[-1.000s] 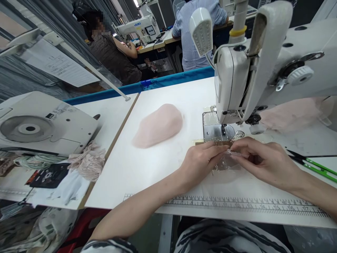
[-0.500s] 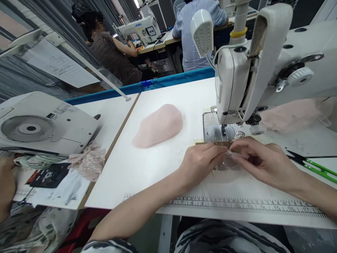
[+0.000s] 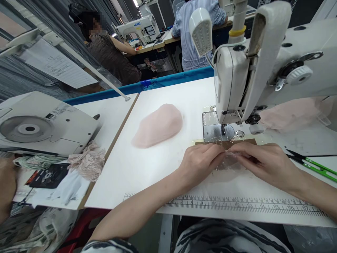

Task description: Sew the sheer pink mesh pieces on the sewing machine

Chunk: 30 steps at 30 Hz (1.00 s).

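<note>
My left hand (image 3: 201,161) and my right hand (image 3: 265,161) meet just in front of the metal needle plate (image 3: 210,131). Both are closed, pinching a small piece of sheer pale fabric (image 3: 231,154) between thumbs and fingers. The fingers hide part of the fabric's edge. Above them stands the white sewing machine head (image 3: 231,80), its needle and presser foot right behind my fingertips. A brown patch (image 3: 250,141) with clear tape shows on the table under my hands. To the left, a flat pale pink fabric piece (image 3: 158,126) lies apart from both hands.
Green-handled scissors (image 3: 319,169) lie right of my right hand. More pink fabric (image 3: 292,114) rests under the machine arm. A printed ruler (image 3: 226,203) runs along the front edge. On the left are another machine (image 3: 47,123) and a bundle of pink strips (image 3: 88,161). Two people sit beyond.
My right hand's fingers have shifted slightly and closed nearer the left fingertips on the fabric. More of the brown patch shows behind the right hand.
</note>
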Each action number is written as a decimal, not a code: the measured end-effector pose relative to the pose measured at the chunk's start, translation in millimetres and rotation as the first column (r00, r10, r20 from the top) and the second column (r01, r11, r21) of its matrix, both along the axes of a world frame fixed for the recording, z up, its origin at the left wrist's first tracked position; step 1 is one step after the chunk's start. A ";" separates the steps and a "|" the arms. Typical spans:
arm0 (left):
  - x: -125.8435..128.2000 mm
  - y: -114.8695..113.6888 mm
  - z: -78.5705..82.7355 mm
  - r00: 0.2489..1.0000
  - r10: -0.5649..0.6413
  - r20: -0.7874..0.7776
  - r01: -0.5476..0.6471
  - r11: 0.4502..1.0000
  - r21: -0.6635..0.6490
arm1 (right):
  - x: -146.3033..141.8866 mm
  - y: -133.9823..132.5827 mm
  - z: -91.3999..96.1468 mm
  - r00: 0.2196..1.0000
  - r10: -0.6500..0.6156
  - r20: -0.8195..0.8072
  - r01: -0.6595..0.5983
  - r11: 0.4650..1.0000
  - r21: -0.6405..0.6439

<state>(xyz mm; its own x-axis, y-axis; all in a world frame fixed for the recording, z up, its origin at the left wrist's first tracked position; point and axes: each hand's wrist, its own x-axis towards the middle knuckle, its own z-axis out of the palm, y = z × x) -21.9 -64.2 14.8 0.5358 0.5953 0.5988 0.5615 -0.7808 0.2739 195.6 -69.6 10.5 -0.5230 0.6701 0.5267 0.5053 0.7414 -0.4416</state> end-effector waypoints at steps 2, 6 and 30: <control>0.4 -0.7 0.3 1.000 0.003 -0.003 -0.003 1.000 -0.006 | 1.7 -0.2 -0.7 1.000 -0.006 -0.011 0.007 0.998 0.070; 1.7 -3.2 1.1 0.999 0.022 0.040 -0.018 0.995 -0.093 | 8.0 -2.0 -1.7 0.996 0.051 0.072 -0.076 0.911 0.406; 7.0 3.9 -8.3 0.989 0.080 -0.125 -0.124 0.910 -0.396 | 0.0 13.7 -3.8 0.973 -0.162 0.166 0.187 0.971 -0.149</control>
<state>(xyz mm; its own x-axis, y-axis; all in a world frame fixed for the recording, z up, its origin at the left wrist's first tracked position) -14.9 -60.3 6.5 0.5049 0.8285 0.2422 0.6745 -0.5538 0.4882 195.5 -55.9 6.8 -0.4559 0.8279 0.3267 0.6905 0.5606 -0.4570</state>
